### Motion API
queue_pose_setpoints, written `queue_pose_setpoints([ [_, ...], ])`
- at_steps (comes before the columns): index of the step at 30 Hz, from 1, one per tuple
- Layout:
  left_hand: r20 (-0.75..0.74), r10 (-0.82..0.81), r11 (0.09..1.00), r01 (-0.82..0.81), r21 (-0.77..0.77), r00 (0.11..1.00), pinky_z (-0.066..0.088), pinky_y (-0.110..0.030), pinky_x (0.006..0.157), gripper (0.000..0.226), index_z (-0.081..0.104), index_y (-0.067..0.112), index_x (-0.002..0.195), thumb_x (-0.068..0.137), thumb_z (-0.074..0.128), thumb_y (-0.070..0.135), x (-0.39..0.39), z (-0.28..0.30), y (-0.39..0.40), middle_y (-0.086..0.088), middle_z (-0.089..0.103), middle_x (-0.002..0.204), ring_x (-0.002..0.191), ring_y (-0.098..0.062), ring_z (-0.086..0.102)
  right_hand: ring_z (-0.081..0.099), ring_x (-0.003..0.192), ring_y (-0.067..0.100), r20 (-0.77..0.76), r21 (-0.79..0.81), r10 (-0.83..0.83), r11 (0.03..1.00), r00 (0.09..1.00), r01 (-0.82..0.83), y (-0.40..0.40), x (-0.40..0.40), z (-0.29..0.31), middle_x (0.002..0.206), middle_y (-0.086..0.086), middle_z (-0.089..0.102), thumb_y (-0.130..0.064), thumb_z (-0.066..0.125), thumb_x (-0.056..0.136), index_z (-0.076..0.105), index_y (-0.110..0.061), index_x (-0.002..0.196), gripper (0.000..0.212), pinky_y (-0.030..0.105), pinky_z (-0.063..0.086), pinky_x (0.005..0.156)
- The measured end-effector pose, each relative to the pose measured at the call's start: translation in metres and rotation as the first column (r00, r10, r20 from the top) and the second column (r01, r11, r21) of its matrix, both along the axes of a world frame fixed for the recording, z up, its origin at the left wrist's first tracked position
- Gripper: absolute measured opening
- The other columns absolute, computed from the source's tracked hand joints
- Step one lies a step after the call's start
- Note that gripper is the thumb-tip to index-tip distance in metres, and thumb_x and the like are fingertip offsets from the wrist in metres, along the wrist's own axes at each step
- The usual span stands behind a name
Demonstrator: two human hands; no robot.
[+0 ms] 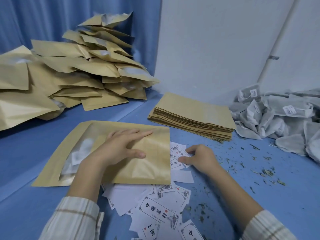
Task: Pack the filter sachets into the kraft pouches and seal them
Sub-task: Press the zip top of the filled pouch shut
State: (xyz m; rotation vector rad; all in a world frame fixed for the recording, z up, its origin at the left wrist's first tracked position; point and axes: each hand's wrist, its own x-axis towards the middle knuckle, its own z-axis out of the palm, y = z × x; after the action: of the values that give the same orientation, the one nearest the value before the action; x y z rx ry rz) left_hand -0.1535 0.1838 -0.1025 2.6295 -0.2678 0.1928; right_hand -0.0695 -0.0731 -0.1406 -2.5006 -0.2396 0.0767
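A kraft pouch [152, 163] lies flat on the blue table in front of me, and white filter sachets [78, 155] show through its clear window. My left hand [121, 146] presses flat on the pouch with straight fingers. Just right of the pouch, my right hand [199, 158] pinches a printed white label [178, 150] between thumb and fingers. A stack of flat kraft pouches [192, 116] sits behind my right hand. Loose grey-white filter sachets [280, 116] are heaped at the right edge.
A tall heap of filled kraft pouches [74, 71] covers the back left. Printed white labels [155, 208] are scattered near the front, partly under the pouch. Dried leaf crumbs [251, 168] litter the blue table [26, 153] on the right. A white wall stands behind.
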Motion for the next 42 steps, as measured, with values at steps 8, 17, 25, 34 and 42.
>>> queue_pose_setpoints([
  [8,0.036,-0.014,0.995,0.017,-0.093,0.999,0.013,-0.036,0.116,0.063,0.038,0.065,0.122,0.072,0.071,0.048,-0.003,0.005,-0.002,0.024,0.041,0.142,0.137,-0.004,0.027,0.058,0.078,0.006,0.177,0.161,-0.050,0.987,0.983,0.021,-0.028,-0.002,0.017,0.084,-0.013,0.064,-0.032,0.063,0.087,0.070,-0.029,0.093,0.010,0.013,0.038,0.057],
  [17,-0.028,-0.222,0.861,0.183,-0.475,0.975,0.038,-0.001,0.083,0.036,0.064,0.052,0.110,0.079,0.066,0.035,-0.003,0.035,-0.036,0.025,0.065,0.112,0.109,0.010,0.055,0.065,0.088,0.009,0.553,0.174,0.378,0.819,0.743,-0.546,-0.005,-0.033,0.037,0.089,-0.002,0.073,-0.002,0.074,0.074,0.077,-0.011,0.086,0.016,0.019,0.050,0.081],
  [25,-0.043,-0.236,0.954,0.222,-0.202,0.971,0.014,-0.013,0.110,0.092,0.035,0.061,0.132,0.056,0.085,0.049,-0.028,0.028,-0.058,0.035,0.025,0.147,0.135,0.017,0.012,0.057,0.106,0.029,0.241,-0.296,0.411,0.894,0.879,-0.337,0.044,-0.033,0.013,0.115,0.014,0.059,-0.009,0.050,0.092,0.054,-0.005,0.119,0.027,0.031,0.045,0.083],
  [34,0.363,-0.151,0.987,0.122,0.103,0.919,0.007,-0.015,0.113,0.098,0.015,0.051,0.143,0.068,0.078,0.042,-0.043,0.013,-0.067,0.020,0.008,0.156,0.141,0.005,0.005,0.055,0.071,0.021,0.317,-0.376,0.386,0.890,0.867,-0.258,0.055,-0.023,0.047,0.073,0.001,0.055,-0.022,0.044,0.094,0.053,-0.021,0.072,0.024,0.020,0.039,0.056],
  [42,0.896,-0.049,0.994,0.113,-0.001,0.440,0.058,-0.029,0.077,0.016,0.074,0.004,0.097,0.084,0.066,0.010,-0.038,0.046,-0.076,-0.003,0.072,0.097,0.092,-0.015,0.070,0.056,0.074,0.017,0.351,-0.209,0.587,0.809,0.730,-0.550,0.029,-0.023,0.132,0.076,0.000,0.064,-0.001,0.059,0.077,0.064,-0.010,0.079,0.011,0.027,0.045,0.069],
])
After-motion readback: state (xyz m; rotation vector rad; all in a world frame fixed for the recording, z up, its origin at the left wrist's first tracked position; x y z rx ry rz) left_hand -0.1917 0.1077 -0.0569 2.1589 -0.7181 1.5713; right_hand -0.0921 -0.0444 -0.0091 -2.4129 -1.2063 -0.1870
